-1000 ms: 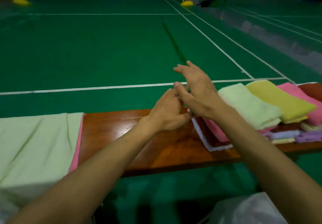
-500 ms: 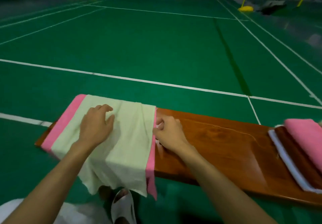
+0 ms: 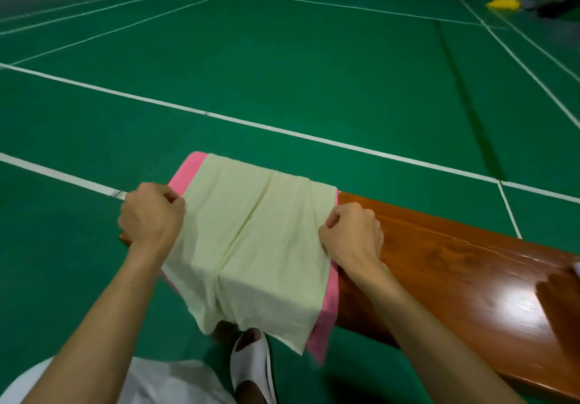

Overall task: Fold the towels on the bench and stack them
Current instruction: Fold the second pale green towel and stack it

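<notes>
Pale green towel [image 3: 257, 246] lies draped over the left end of the bench [image 3: 439, 262], your left hand [image 3: 150, 215] and right hand [image 3: 353, 234] each pinching a side edge; an uneven lift could drag the pink towel [image 3: 329, 304] beneath off the bench.

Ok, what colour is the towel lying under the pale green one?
The lower towel is pink, clearest in the head view.

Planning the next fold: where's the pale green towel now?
Head view, lower centre: the pale green towel drapes over the left end of the wooden bench, atop a pink towel, between the left hand and right hand.
</notes>
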`<state>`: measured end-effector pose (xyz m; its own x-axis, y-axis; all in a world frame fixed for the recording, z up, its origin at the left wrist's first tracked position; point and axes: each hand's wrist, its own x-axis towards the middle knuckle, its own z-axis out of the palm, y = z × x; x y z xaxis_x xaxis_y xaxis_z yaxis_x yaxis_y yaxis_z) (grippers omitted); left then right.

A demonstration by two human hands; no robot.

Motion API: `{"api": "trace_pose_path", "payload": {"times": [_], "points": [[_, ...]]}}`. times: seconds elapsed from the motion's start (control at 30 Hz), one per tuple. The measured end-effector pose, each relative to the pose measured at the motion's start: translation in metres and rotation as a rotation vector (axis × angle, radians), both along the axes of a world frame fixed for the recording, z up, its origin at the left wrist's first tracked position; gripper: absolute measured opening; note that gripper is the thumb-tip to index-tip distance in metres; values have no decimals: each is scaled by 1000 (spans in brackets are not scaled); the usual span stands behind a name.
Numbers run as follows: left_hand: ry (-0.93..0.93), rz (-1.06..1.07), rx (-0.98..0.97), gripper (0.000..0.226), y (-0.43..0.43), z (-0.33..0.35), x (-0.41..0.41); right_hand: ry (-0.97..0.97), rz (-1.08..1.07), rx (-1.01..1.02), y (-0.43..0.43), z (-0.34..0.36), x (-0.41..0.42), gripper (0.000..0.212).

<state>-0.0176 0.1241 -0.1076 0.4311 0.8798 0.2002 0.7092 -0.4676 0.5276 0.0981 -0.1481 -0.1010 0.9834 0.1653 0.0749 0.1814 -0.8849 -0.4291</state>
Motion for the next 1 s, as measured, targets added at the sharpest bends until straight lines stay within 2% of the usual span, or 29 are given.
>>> {"api": "trace_pose_path", "payload": {"times": [0.1,0.2,0.37,0.53,0.6,0.7,0.77,0.83,0.9,0.97,1.0], "points": [[-27,-40,67,14,-3,2,1,-1,22,8,2,3,-2,9],[-3,-97,50,24,-7,2,2,42,32,24,2,2,-2,21],[-32,-107,107,13,-8,1,4,-3,94,50,3,0,-5,14],[-150,-141,147,14,1,4,0,-9,89,139,4,-3,-6,22],[-244,-152,101,11,7,9,0,-13,74,182,0,-1,-4,26],[-352,-196,-36,8,7,15,1,-18,143,43,-3,-2,-7,36],[-371,-202,-138,9,3,15,3,6,197,7,-1,-5,-10,24],[-381,-211,-170,11,2,16,4,-16,214,107,-1,-2,-9,13],[-457,-211,-145,9,3,27,3,-29,200,310,-3,10,-5,10],[-565,-194,-123,15,5,46,4,85,178,569,-3,24,-1,12],[-602,-185,-123,17,7,54,4,208,159,667,-1,29,1,14]]}}
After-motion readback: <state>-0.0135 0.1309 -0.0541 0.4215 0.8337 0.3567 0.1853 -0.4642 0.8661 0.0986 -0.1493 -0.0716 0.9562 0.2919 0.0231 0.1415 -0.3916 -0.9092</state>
